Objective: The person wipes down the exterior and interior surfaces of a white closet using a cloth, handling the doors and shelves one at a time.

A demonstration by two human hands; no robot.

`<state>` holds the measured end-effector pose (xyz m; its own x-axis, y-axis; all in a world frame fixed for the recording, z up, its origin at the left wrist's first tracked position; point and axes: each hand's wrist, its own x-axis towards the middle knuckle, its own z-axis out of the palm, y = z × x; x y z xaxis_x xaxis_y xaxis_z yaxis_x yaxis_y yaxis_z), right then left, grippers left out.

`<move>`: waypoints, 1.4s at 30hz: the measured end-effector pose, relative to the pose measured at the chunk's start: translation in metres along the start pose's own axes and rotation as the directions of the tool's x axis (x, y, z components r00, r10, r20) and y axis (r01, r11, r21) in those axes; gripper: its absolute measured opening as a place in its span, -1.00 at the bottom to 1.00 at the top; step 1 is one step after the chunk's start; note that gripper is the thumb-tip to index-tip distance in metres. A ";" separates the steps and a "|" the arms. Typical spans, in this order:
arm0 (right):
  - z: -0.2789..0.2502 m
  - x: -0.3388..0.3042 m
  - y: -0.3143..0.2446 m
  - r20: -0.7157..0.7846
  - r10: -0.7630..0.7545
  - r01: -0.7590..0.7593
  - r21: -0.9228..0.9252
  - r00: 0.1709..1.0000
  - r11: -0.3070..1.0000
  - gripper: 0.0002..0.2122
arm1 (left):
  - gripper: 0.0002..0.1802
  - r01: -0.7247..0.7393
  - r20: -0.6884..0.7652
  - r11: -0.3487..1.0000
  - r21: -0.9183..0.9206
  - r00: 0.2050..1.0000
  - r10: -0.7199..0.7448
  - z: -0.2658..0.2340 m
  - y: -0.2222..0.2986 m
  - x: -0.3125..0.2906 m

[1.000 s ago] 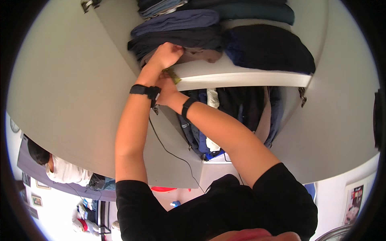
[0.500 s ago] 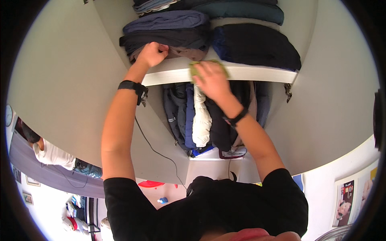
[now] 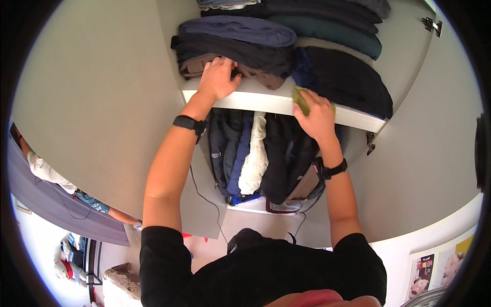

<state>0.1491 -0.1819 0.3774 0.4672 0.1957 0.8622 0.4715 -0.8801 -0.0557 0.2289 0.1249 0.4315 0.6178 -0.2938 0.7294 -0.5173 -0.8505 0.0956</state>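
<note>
My left hand [image 3: 220,81] rests against a folded brown garment [image 3: 197,66] at the bottom of the left clothes pile, its fingers apart and the thumb sticking out to the side. Over that garment lie a folded black one [image 3: 240,52] and a blue-grey one [image 3: 238,30]. My right hand [image 3: 318,116] is closed on a yellow-green cloth [image 3: 302,102], pressed at the front edge of the white shelf [image 3: 261,101]. Just behind the cloth lies a folded black and dark-blue garment [image 3: 348,77]. Part of the cloth is hidden under my fingers.
Below the shelf hang several jackets, among them a white padded one [image 3: 254,158]. Wardrobe doors stand open at the left [image 3: 97,112] and right [image 3: 419,153], with metal hinges [image 3: 370,143] by the shelf end. A thin cable [image 3: 204,197] dangles under my left arm. Another person's arm [image 3: 123,216] shows far left.
My right hand has slid the cloth to the right along the shelf edge. The left hand has loosened from a curled pose and its fingers now spread on the brown garment. The view has shifted.
</note>
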 end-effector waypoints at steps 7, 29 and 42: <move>0.043 0.023 -0.035 -0.013 -0.098 0.097 -0.070 0.995 0.993 -0.51 | -0.72 -0.005 -0.286 0.998 0.058 0.958 0.021 0.044 0.000 -0.015; -0.010 -0.023 0.057 -0.244 0.066 -0.086 -0.071 0.968 0.994 -0.72 | -0.65 -0.130 -0.483 0.991 -0.014 0.869 0.107 0.056 -0.012 -0.026; 0.029 -0.002 0.002 -0.154 0.013 -0.017 -0.021 0.988 1.000 -0.72 | -0.65 -0.215 -0.512 0.974 -0.067 0.845 0.152 0.065 -0.022 -0.031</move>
<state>0.1704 -0.1712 0.3616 0.3523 0.1151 0.9288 0.4475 -0.8923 -0.0592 0.2598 0.1244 0.3626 0.1406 -0.1539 0.9780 -0.6765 -0.7362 -0.0186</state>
